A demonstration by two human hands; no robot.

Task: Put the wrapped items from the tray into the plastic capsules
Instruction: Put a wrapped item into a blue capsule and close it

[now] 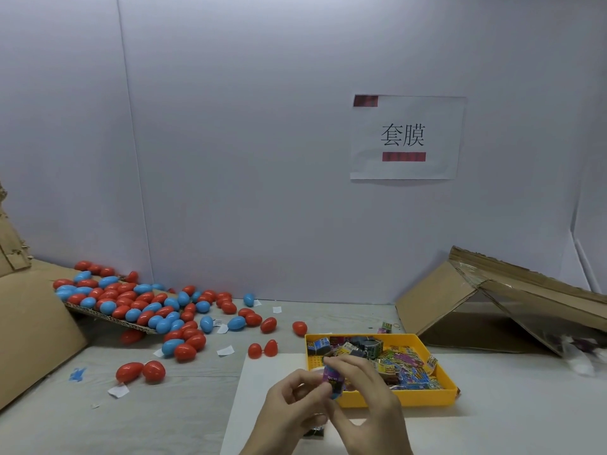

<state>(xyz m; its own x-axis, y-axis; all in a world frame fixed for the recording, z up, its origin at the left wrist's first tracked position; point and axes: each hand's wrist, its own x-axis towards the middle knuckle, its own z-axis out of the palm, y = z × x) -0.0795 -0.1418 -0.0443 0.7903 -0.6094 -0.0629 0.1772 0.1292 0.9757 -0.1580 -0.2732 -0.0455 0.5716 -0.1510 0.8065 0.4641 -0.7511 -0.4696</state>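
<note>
The left hand [292, 400] and right hand [364, 397] both close their grip on one wrapped item [332, 377], pinching it between the fingertips just in front of the yellow tray [427, 400]. Whether a capsule half sits under it cannot be told. The person should squeeze the wrapper compact first. Farther left on the tabletop, an open red capsule [262, 349] looks handiest. Beyond it lies the capsule pile [147, 307].
</note>
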